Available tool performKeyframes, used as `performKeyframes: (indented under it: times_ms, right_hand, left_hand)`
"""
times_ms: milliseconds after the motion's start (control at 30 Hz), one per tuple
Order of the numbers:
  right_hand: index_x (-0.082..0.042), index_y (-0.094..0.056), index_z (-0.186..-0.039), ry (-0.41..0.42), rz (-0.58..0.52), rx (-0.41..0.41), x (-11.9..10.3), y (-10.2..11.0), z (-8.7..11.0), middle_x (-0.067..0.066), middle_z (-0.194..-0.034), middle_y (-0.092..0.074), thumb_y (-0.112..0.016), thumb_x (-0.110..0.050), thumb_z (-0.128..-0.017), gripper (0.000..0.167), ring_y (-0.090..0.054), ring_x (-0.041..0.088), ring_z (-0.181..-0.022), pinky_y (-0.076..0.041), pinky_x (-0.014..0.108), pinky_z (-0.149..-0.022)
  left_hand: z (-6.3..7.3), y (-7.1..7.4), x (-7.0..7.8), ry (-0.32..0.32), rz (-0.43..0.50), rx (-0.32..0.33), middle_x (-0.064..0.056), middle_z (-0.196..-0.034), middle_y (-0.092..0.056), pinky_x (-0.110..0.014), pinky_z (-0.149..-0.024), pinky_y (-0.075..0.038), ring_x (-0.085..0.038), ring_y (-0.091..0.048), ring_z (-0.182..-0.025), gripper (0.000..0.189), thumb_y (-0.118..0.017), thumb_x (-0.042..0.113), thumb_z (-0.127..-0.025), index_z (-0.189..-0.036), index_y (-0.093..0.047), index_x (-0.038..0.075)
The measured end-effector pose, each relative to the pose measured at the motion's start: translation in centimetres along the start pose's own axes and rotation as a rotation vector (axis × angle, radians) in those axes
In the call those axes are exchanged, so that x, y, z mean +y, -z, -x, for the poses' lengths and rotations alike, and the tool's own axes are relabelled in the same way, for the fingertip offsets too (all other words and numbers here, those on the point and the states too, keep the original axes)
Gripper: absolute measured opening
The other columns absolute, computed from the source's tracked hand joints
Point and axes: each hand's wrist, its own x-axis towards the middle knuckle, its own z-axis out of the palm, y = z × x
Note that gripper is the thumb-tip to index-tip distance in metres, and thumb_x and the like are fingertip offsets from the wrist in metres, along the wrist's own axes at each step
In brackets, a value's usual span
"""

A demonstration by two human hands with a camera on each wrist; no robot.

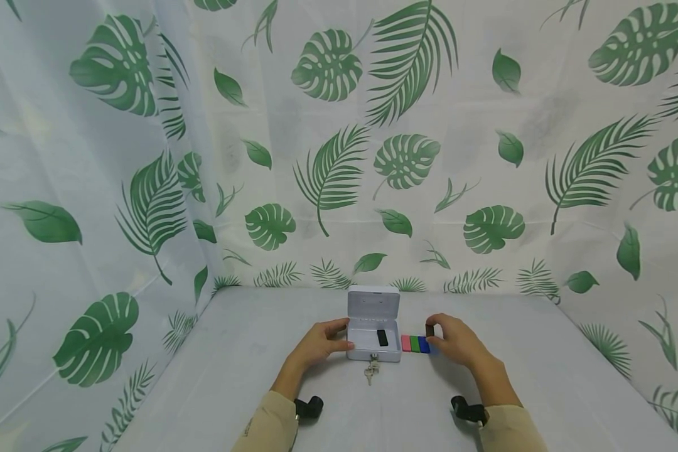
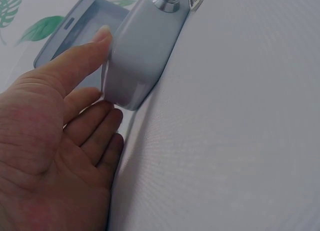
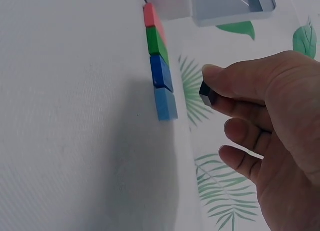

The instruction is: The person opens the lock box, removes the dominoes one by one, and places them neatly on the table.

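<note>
A pale grey metal cash box [image 1: 373, 358] stands on the table with its lid raised at the back. Inside lies a black block [image 1: 382, 338]. My left hand [image 1: 318, 343] holds the box at its left side, the thumb over the rim and the fingers along the outer wall. Between thumb and index finger my right hand [image 1: 456, 339] pinches a small dark block [image 3: 206, 94], raised above the table. Below it, in a row right of the box, are a pink block [image 1: 406, 343], a green block [image 1: 415, 343], a dark blue block [image 1: 424, 344] and a light blue block [image 3: 166, 104].
Keys [image 1: 370, 374] hang from the lock at the front of the box. A white cloth covers the table [image 1: 367, 414]. Leaf-patterned curtains [image 1: 339, 251] close off the back and both sides. Each wrist wears a black camera [image 1: 311, 408].
</note>
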Motion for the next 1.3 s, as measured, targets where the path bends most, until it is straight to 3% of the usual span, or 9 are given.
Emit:
performKeyframes:
  times_ms: [600,1300]
  right_hand:
    - [0.0,-0.067,-0.125,0.004,-0.007,-0.013,1.3,0.5,0.5,0.017,-0.123,-0.071,-0.074,-0.011,-0.093,0.034,-0.064,0.041,-0.116,-0.051,0.063,-0.101]
    - [-0.001,-0.069,-0.122,-0.066,-0.028,-0.091,2.1,0.9,0.5,0.015,-0.122,-0.071,-0.075,-0.007,-0.09,0.032,-0.064,0.043,-0.118,-0.052,0.063,-0.102]
  left_hand:
    - [-0.1,0.0,-0.2,-0.01,-0.004,0.0,-0.012,-0.151,-0.059,-0.055,-0.122,-0.038,-0.035,-0.05,-0.146,0.067,-0.084,0.025,-0.09,-0.149,-0.058,0.009]
    - [-0.1,0.0,-0.2,-0.012,0.001,-0.007,-0.012,-0.151,-0.059,-0.054,-0.121,-0.038,-0.034,-0.05,-0.146,0.067,-0.084,0.026,-0.09,-0.149,-0.057,0.007]
